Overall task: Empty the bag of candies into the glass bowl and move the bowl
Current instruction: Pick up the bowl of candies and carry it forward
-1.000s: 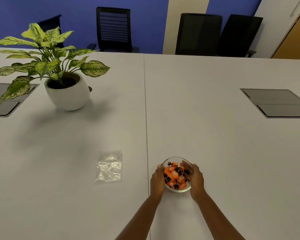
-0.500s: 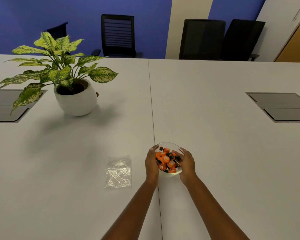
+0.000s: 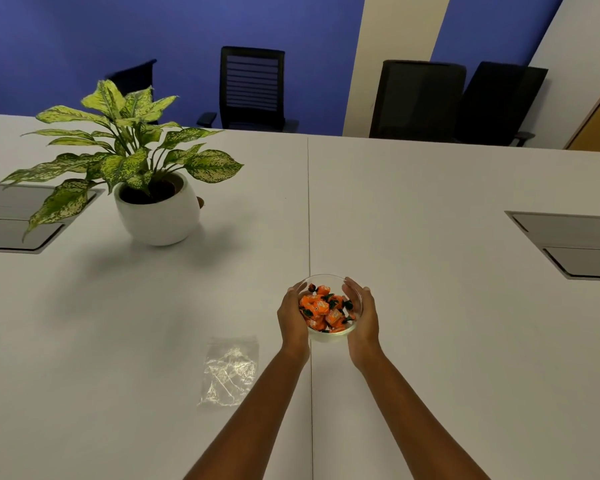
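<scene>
A small glass bowl [image 3: 333,337] full of orange-wrapped candies [image 3: 324,309] is over the seam of the white table [image 3: 430,209]. My left hand [image 3: 292,318] cups its left side and my right hand [image 3: 362,318] cups its right side, both gripping the bowl. Whether the bowl rests on the table or hovers just above it I cannot tell. The clear plastic bag [image 3: 230,372] lies flat and empty on the table, to the left of my left forearm.
A potted plant in a white pot [image 3: 158,216] stands at the far left. Grey cable hatches are set into the table at the left [image 3: 11,220] and right [image 3: 568,242] edges. Black office chairs [image 3: 252,88] line the far side.
Both hands have carried the bowl forward, away from me and slightly left, onto the table seam. The empty bag stayed where it lay.
</scene>
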`<state>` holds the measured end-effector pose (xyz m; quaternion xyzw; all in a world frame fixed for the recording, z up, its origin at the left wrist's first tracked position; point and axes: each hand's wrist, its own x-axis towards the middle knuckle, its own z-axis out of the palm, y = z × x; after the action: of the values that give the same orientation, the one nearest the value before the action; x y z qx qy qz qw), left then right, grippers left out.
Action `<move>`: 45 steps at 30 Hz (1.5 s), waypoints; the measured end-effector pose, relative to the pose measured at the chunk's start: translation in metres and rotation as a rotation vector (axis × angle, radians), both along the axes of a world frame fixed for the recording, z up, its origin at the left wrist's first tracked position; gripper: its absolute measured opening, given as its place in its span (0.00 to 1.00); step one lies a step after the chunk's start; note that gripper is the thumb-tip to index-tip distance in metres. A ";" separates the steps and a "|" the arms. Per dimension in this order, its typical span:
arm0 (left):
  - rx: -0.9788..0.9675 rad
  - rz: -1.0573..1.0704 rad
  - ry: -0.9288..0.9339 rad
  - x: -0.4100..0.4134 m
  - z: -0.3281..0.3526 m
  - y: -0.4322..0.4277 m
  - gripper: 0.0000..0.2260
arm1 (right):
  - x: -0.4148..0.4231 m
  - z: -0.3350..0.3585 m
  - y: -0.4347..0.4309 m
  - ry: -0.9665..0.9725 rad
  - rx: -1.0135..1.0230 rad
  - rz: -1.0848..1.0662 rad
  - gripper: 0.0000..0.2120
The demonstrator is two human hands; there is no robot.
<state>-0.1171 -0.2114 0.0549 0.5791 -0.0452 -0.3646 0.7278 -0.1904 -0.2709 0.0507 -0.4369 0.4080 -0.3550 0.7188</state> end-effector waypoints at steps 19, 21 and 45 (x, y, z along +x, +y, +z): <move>-0.005 0.008 -0.036 0.108 -0.022 -0.115 0.12 | 0.112 -0.027 -0.118 0.049 -0.007 -0.057 0.15; 0.003 0.011 -0.056 0.126 -0.031 -0.135 0.11 | 0.130 -0.038 -0.137 0.027 0.017 -0.074 0.15; 0.074 0.048 -0.154 0.228 -0.094 -0.260 0.16 | 0.234 -0.095 -0.265 0.030 -0.076 -0.083 0.15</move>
<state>0.1108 -0.4712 -0.0392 0.6330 -0.0737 -0.3029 0.7086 0.0439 -0.5363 -0.0441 -0.4520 0.4227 -0.3929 0.6801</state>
